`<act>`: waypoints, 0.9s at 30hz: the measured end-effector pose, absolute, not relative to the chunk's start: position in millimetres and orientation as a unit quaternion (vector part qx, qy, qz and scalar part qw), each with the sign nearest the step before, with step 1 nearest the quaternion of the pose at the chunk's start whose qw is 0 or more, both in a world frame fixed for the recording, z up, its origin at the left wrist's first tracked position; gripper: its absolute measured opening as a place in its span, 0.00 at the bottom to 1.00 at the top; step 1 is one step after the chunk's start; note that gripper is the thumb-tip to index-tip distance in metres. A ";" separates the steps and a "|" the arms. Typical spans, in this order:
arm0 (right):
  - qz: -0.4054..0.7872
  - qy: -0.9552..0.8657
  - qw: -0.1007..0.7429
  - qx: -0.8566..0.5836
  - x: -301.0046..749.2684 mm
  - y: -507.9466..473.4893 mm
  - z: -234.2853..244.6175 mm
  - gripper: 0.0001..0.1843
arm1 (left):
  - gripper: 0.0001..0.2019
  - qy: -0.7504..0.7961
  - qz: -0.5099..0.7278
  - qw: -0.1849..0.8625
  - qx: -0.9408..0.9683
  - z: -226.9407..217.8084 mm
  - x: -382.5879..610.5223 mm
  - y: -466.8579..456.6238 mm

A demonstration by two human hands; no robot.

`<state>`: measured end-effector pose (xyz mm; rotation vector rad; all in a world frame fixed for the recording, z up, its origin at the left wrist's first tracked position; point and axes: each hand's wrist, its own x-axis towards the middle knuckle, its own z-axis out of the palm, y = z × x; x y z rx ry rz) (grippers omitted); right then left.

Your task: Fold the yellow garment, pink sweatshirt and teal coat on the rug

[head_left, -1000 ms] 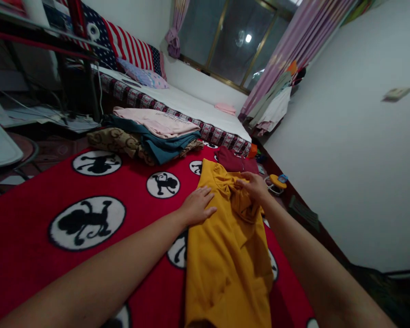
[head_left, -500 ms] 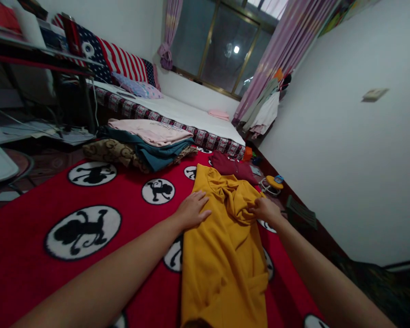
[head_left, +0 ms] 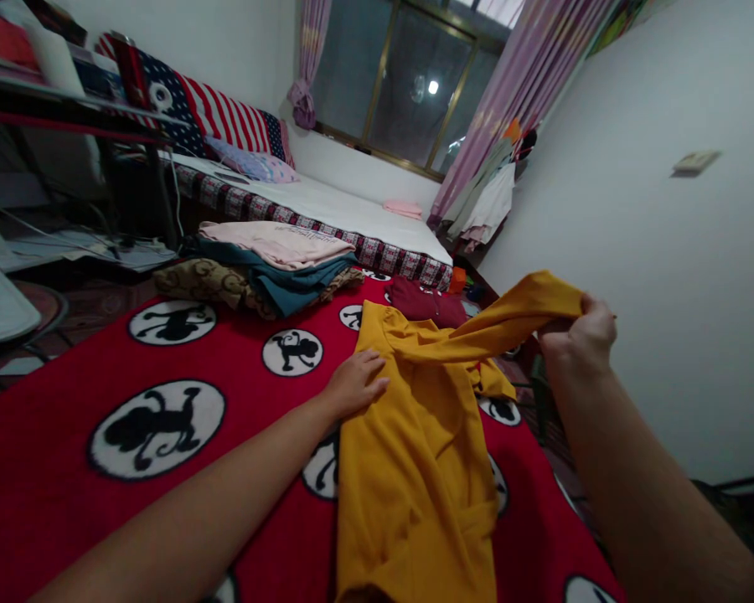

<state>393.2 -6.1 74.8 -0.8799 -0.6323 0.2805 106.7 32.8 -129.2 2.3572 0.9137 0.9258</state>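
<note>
A mustard-yellow garment (head_left: 415, 452) lies lengthwise on a red blanket (head_left: 69, 469) printed with black monkey medallions. My left hand (head_left: 355, 383) rests flat on the garment's left edge, fingers stretched out. My right hand (head_left: 579, 335) is raised off the blanket to the right, fingers pinched on one end of the yellow garment, which stretches taut from the hand back to the cloth's top.
A stack of folded clothes (head_left: 270, 260), pink on teal on brown, sits at the blanket's far side. A dark red garment (head_left: 424, 303) lies just beyond the yellow one. Behind are a low mattress (head_left: 327, 205), a desk frame (head_left: 69, 109) at left, a white wall at right.
My right hand has lifted up and to the right, pulling a bunched part of the yellow garment out into a taut strip. My left hand has stayed pressed on the cloth.
</note>
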 end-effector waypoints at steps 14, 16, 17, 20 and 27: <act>0.482 -0.737 0.035 -0.473 292.5 -115.2 4.1 0.14 | 0.23 0.343 0.484 0.488 0.641 -129.7 106.4 45.7; 0.400 -0.728 0.090 -0.549 303.3 -97.9 -6.7 0.12 | 0.22 0.332 0.466 0.489 0.658 -128.3 107.6 42.4; 0.355 -0.718 0.130 -0.584 309.1 -86.2 -13.0 0.12 | 0.20 0.328 0.456 0.482 0.672 -127.2 107.9 40.5; 0.271 -0.659 0.248 -0.656 325.9 -43.9 -33.6 0.10 | 0.15 0.330 0.414 0.418 0.738 -122.5 107.6 34.7; 0.047 -0.556 0.237 -0.795 344.9 46.4 -67.2 0.16 | 0.19 0.316 0.363 0.281 0.830 -118.7 106.0 28.6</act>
